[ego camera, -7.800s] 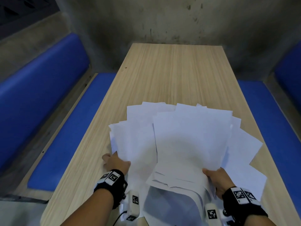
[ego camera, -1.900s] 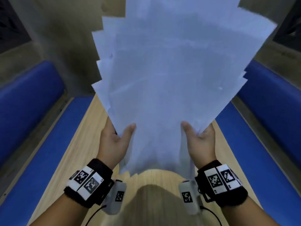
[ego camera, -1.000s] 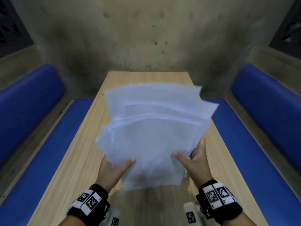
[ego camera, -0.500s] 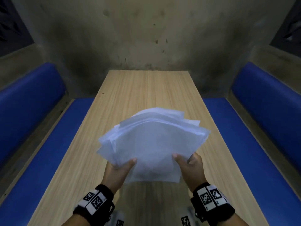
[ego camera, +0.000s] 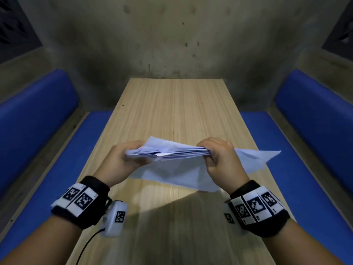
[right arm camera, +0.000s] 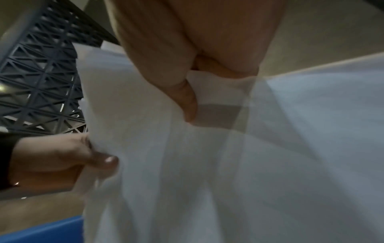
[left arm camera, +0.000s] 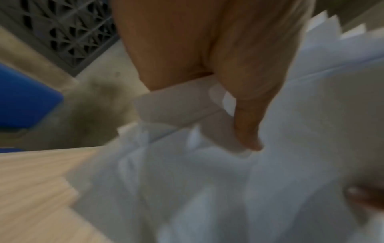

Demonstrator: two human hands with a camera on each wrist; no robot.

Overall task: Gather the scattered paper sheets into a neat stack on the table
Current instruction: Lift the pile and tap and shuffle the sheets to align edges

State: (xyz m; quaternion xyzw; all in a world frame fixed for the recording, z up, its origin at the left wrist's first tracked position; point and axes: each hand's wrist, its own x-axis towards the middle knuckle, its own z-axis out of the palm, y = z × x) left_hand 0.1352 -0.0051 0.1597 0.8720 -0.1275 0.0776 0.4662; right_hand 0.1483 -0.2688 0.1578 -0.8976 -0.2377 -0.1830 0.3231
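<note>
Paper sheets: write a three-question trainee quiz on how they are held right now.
1. True or false: the paper sheets lie flat on the table.
2. Which hands grip the bundle? A) left only B) right only C) both
3. Fill in: in the head view, loose corners stick out past the ____ hand.

Key
1. False: they are held up above it.
2. C: the left hand and right hand each grip an end.
3. right
</note>
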